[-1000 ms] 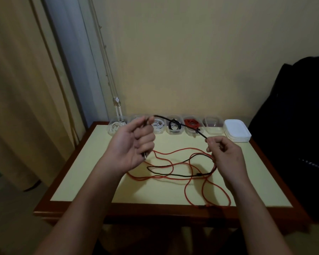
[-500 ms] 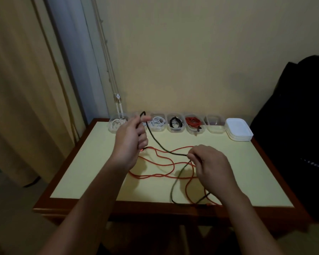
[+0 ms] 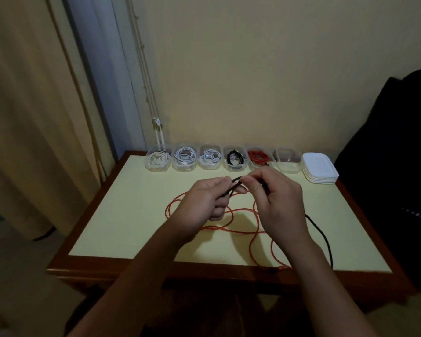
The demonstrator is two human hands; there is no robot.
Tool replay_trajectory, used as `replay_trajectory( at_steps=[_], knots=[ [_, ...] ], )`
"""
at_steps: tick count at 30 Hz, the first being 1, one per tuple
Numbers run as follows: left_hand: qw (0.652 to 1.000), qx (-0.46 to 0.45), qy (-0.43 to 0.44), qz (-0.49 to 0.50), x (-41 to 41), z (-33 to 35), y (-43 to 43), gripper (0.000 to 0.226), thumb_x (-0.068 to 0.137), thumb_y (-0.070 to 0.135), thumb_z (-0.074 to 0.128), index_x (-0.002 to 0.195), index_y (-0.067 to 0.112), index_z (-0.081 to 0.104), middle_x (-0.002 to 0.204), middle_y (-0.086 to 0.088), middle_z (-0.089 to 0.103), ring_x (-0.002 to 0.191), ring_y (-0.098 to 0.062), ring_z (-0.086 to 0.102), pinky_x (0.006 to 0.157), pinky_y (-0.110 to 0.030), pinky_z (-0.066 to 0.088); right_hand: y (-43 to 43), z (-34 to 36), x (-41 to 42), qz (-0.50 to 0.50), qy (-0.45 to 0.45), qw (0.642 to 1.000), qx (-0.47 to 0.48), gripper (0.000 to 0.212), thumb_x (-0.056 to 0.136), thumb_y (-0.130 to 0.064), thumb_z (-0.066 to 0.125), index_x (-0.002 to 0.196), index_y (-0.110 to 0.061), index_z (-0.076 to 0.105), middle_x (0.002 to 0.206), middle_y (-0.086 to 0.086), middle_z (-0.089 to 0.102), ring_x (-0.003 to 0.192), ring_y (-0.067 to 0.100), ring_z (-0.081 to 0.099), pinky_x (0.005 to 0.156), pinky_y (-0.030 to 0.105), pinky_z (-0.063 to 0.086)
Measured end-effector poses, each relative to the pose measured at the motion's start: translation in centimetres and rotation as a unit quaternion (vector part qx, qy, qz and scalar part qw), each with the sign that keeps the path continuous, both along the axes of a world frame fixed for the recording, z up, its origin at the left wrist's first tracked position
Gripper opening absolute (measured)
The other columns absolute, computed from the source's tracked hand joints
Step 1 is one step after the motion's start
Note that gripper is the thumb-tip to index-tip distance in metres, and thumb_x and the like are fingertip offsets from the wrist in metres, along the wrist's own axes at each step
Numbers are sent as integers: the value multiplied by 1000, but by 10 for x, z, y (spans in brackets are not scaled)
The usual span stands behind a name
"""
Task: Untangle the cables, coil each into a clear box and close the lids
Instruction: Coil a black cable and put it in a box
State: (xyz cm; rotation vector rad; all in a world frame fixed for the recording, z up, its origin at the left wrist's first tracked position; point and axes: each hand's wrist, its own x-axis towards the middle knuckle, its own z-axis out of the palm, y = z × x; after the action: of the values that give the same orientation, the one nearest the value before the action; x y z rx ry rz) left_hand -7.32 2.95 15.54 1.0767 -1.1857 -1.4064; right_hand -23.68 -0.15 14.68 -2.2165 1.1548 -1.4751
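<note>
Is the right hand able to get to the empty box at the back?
Probably yes. The empty box sits just beyond the right hand with nothing standing between them, though that hand is busy pinching the black cable.

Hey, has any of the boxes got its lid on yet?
No, all six clear boxes stand open, and the white lids sit stacked beside them.

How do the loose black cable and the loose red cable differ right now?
The black cable is pinched between the left hand and right hand; the red cable lies on the table. Black is raised at the hands; red sprawls in wide loops. Neither is boxed yet.
</note>
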Motion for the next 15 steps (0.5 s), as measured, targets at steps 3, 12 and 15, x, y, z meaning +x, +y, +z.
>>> replay_trajectory(
  at_steps=[3,12,15],
  knots=[
    [999,23,44,-22,-2,1,2,39,107,25,38,97,0,67,56,3,19,46,-10,11,49,-29,9,-3,-5,0,-45,-23,999,-6,11,95,-16,68,86,-12,66,77,-7,60,70,0,51,65,7,34],
    [967,106,218,-78,-7,1,10,34,102,28,42,84,6,61,49,7,16,39,-8,8,40,-24,10,15,-7,-2,57,-90,978,180,29,105,-32,51,88,-20,72,74,-10,69,58,11,53,56,28,40],
    [975,88,196,-60,-12,-1,15,36,99,37,48,90,6,63,54,4,14,40,-7,11,40,-23,11,25,-5,-3,64,-106,973,196,33,104,-31,51,77,-21,67,63,-10,61,59,6,52,57,22,39]
  ],
)
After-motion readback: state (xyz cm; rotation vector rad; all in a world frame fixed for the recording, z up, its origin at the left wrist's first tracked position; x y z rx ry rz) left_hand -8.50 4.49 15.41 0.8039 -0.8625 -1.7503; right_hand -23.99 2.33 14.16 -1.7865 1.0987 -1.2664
